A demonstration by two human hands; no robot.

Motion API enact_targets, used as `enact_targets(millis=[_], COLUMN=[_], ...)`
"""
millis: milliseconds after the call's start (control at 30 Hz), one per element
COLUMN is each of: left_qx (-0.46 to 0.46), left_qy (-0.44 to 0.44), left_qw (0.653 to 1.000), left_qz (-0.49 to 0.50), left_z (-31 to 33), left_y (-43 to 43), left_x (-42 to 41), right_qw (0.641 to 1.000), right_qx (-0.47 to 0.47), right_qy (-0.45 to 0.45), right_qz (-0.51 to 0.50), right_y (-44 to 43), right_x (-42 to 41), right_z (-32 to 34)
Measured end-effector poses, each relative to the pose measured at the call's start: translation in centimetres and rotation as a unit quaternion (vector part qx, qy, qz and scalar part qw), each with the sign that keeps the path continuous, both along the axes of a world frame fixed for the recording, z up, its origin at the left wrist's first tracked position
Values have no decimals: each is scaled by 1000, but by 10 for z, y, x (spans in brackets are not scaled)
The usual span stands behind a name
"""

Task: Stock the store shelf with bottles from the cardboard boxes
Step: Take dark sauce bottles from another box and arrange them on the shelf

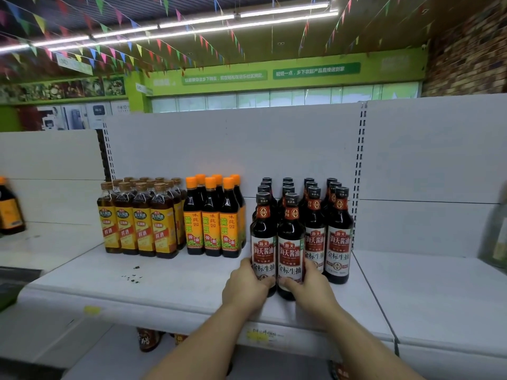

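Two dark soy sauce bottles with red-and-white labels stand upright at the front of the white shelf (164, 286). My left hand (245, 287) grips the base of the left bottle (264, 242). My right hand (308, 287) grips the base of the right bottle (291, 242). Both bottles stand in front of a block of matching black-capped bottles (338, 237) arranged in rows toward the back panel. No cardboard box is in view.
Left of the soy sauce stand orange-capped bottles (212, 220) and yellow-labelled cooking wine bottles (140, 220). A lone bottle (9, 209) sits at the far left, another blurred one (496, 237) at the far right. Bottle tops (148, 338) show on the shelf below.
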State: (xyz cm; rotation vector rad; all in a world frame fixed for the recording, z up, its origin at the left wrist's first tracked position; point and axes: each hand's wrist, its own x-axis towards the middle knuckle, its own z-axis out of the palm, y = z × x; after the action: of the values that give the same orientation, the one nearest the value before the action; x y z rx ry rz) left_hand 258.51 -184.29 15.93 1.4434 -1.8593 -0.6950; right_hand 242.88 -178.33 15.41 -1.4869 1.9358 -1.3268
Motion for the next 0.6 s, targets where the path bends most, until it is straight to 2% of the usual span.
enact_targets(millis=[267, 600], left_qx=[33, 27], left_qy=[22, 28], left_qw=[999, 999], left_qz=[-22, -23], left_z=[-5, -2], left_y=[-16, -21], left_x=[0, -5], right_qw=[1000, 999], right_qx=[-20, -16], right_qy=[19, 39], right_qz=[-14, -2], right_y=[-4, -12], right_x=[4, -3], right_z=[-6, -8])
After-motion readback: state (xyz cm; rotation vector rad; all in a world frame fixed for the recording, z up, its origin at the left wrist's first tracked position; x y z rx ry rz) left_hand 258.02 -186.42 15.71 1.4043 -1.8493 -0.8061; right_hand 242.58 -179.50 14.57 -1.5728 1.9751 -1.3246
